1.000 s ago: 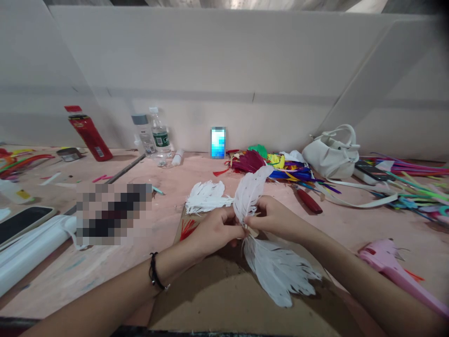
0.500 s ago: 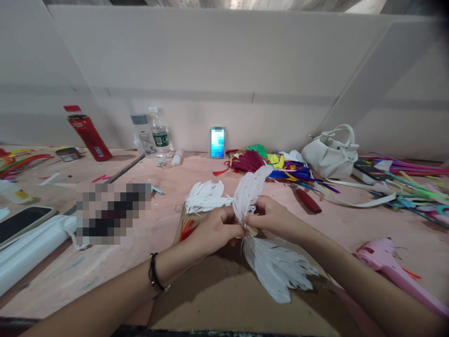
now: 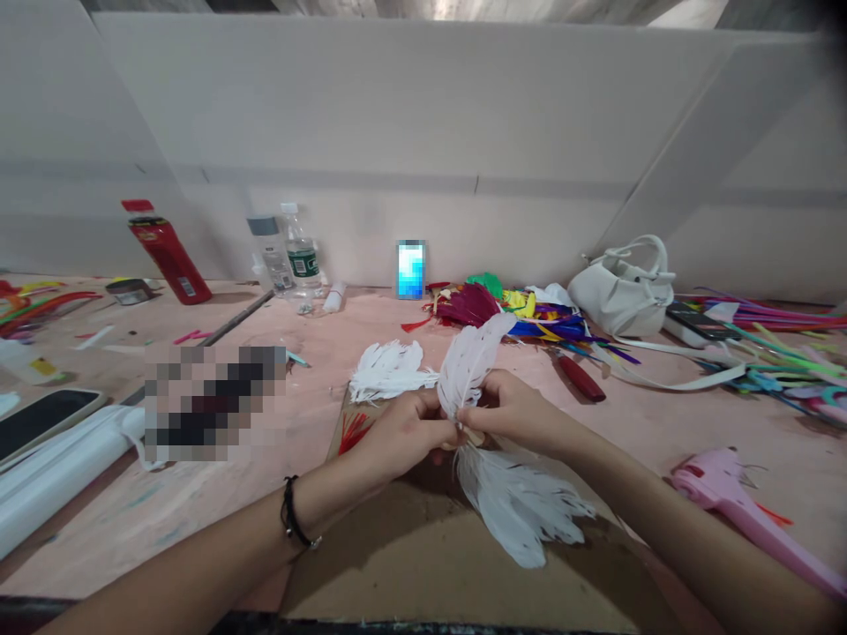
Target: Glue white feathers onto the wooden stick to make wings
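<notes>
Both hands meet above a brown cardboard sheet (image 3: pixel 397 564). My left hand (image 3: pixel 416 432), with a black bracelet on its wrist, pinches the middle of a bundle of white feathers. My right hand (image 3: pixel 509 410) closes on the same spot from the other side. One group of white feathers (image 3: pixel 471 357) points up between the hands; another white fan (image 3: pixel 520 507) spreads down to the right over the cardboard. A small tan piece shows at the fingertips. More white feathers (image 3: pixel 390 370) and red strands (image 3: pixel 354 430) lie at the cardboard's far left.
Coloured feathers (image 3: pixel 473 304) lie beyond the hands, near a red-handled tool (image 3: pixel 580 377) and a white handbag (image 3: pixel 622 291). A pink glue gun (image 3: pixel 734 494) is by my right forearm. Bottles (image 3: pixel 303 260) and a lit phone (image 3: pixel 411 269) stand along the wall.
The lower white feathers have shifted slightly to the left, and the upper ones have tilted a little. Both hands keep their hold in nearly the same place.
</notes>
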`<state>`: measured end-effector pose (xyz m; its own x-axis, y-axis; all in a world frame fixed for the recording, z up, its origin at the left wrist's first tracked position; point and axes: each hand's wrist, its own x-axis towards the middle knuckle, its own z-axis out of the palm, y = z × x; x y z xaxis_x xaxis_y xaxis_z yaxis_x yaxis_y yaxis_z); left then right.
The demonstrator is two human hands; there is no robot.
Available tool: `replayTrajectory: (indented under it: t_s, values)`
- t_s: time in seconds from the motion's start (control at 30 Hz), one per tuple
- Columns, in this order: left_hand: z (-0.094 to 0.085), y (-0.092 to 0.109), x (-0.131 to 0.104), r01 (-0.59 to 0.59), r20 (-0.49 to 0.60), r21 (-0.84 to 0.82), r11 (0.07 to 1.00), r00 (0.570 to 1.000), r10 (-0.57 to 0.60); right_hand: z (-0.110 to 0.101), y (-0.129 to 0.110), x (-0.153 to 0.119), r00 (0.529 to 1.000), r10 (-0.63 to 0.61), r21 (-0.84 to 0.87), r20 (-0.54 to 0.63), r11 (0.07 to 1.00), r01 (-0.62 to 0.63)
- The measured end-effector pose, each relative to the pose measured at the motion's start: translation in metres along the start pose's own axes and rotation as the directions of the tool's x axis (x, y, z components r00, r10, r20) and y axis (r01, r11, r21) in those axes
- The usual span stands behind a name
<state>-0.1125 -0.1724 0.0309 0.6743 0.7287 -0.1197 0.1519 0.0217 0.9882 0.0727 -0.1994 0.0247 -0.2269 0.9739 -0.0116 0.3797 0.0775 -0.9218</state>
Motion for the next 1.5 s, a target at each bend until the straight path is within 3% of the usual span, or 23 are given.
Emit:
replayTrajectory:
  t_s: [0.27, 0.57, 0.83, 1.1, 1.5]
  values:
    - [-0.002, -0.001, 0.0, 0.014, 0.015, 0.046, 0.999, 1.0, -0.015, 0.001, -0.004, -0.001, 0.999, -0.033, -0.014, -0.011, 0.999, 0.033]
    - [-0.007, -0.017, 0.004, -0.178, 0.034, 0.241, 0.954, 0.984, 0.175, -0.005, -0.005, 0.0, 0.994, -0.088, -0.117, -0.062, 0.99, 0.08]
    - [-0.004, -0.012, 0.004, -0.148, 0.031, 0.16, 0.976, 0.989, 0.145, -0.004, -0.01, -0.003, 0.995, -0.088, -0.121, -0.048, 0.989, 0.081]
    - [-0.003, -0.015, 0.005, -0.111, 0.024, 0.194, 0.975, 0.994, 0.109, 0.0, -0.01, -0.004, 0.998, -0.061, -0.099, -0.029, 0.993, 0.058]
    - [-0.002, -0.014, 0.002, -0.157, 0.023, 0.25, 0.955, 0.987, 0.156, -0.001, -0.007, -0.003, 0.996, -0.07, -0.148, -0.054, 0.987, 0.061]
